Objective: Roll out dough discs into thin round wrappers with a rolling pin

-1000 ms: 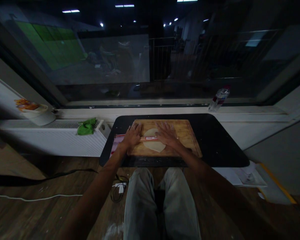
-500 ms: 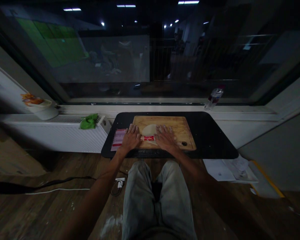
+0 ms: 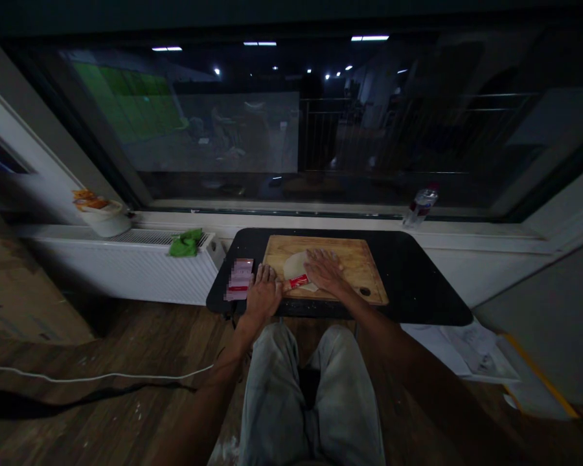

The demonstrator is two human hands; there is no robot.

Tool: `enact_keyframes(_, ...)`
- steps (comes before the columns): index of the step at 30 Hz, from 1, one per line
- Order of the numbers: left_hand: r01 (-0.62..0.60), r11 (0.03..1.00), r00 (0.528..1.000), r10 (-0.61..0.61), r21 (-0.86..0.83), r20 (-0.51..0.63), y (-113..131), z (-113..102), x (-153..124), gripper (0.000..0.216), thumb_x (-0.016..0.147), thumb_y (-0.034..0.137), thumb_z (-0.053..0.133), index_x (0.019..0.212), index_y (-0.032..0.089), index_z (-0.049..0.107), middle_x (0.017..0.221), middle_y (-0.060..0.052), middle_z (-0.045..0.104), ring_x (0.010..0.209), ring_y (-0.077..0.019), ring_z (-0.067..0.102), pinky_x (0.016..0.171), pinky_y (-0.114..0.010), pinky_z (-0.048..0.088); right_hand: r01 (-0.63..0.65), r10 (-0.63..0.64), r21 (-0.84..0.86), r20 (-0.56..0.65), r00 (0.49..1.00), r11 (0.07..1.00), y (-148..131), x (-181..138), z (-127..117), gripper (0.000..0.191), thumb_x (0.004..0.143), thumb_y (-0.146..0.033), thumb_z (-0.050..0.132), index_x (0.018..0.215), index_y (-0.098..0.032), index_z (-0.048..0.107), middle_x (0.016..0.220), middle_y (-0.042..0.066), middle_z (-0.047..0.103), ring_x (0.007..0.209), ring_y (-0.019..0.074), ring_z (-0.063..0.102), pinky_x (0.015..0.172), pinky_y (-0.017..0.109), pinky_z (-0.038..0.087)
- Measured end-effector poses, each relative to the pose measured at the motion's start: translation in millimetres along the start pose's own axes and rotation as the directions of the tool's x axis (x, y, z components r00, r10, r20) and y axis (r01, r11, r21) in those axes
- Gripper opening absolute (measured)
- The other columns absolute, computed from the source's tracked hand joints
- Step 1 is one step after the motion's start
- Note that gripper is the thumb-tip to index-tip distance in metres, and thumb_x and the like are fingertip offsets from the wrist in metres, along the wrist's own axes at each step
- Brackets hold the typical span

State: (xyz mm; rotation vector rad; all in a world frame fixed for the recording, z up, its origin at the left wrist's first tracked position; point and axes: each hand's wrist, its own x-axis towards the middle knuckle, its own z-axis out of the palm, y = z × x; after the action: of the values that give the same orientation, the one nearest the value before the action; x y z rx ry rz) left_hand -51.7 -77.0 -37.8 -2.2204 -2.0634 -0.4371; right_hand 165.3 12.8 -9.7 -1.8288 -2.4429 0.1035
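While the left hand [image 3: 265,292] and right hand [image 3: 326,270] rest atop it, fingers outstretched and unclenched, apparently for palm pressure, a red-labelled rolling pin [image 3: 298,281] slants across flattened dough [image 3: 295,264] on a wooden cutting board [image 3: 354,252].

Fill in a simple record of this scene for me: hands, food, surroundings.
Left hand: on the left part of the rolling pin
Right hand: over the pin's right part, fingers spread
Dough: flat, partly covered by right hand
Board: wooden, on black table
Windowsill: bottle
Radiator: green cloth on top
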Motion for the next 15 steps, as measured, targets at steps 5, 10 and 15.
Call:
enact_keyframes(5,0.03,1.0,0.999,-0.03,-0.009,0.019,13.8,-3.9,-16.5,0.057,0.115,0.027,0.038,0.162,0.007,0.064,0.176,-0.023,0.056,0.173,-0.0361,0.043,0.139,-0.059,0.041,0.019,-0.019,-0.002,0.025,1.0,1.0,-1.6,8.0,-3.1,0.067,0.12,-0.049,0.032,0.184,-0.029,0.039,0.189,0.006,0.043,0.175,0.0312,0.034,0.146,0.058,0.016)
enact_keyframes(10,0.046,0.998,0.999,-0.047,-0.042,-0.021,19.3,-2.8,-21.4,0.056,0.115,0.027,0.04,0.161,0.009,0.065,0.178,-0.022,0.055,0.175,-0.0368,0.039,0.141,-0.062,0.038,0.043,-0.042,-0.008,0.048,0.998,0.999,-6.1,16.7,-7.9,0.069,0.121,-0.053,0.028,0.185,-0.028,0.037,0.19,0.008,0.04,0.176,0.0318,0.032,0.146,0.059,0.015)
enact_keyframes(15,0.078,0.99,0.992,-0.089,-0.121,-0.093,4.1,1.8,-0.8,0.046,0.115,0.029,0.043,0.145,0.017,0.075,0.167,-0.017,0.067,0.17,-0.0379,0.046,0.14,-0.063,0.04,0.016,-0.016,0.002,0.054,0.998,1.0,-11.8,33.6,-13.4,0.071,0.122,-0.056,0.021,0.185,-0.026,0.036,0.19,0.01,0.039,0.178,0.0337,0.027,0.145,0.062,0.015)
